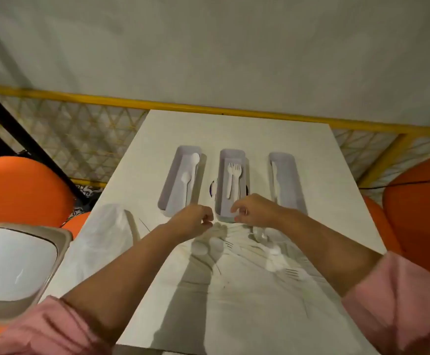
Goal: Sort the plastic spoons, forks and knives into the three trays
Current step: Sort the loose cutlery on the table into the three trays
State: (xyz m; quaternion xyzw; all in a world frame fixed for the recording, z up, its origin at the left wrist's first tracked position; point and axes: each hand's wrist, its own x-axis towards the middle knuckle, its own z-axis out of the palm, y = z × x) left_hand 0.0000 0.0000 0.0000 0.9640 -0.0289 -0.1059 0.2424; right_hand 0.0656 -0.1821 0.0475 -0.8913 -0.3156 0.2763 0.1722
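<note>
Three long grey trays stand side by side on the white table (pixel 234 129). The left tray (pixel 169 185) holds two white spoons (pixel 191 172), the middle tray (pixel 221 175) two white forks (pixel 233 180), and the right tray (pixel 292 180) white knives (pixel 275 180). Loose white cutlery (pixel 275 254) lies in a blurred pile near me. My left hand (pixel 196 219) hovers at the near end of the left tray, fingers curled, with nothing visible in it. My right hand (pixel 252 210) hangs over the near end of the middle tray, thumb and fingers loosely apart.
A clear plastic bag (pixel 106 226) lies on the table's left side. A white-lidded bin (pixel 11 262) stands at the left of the table. Orange round seats (pixel 19 190) flank the table, one on the right (pixel 421 216). A yellow railing (pixel 157 105) runs behind.
</note>
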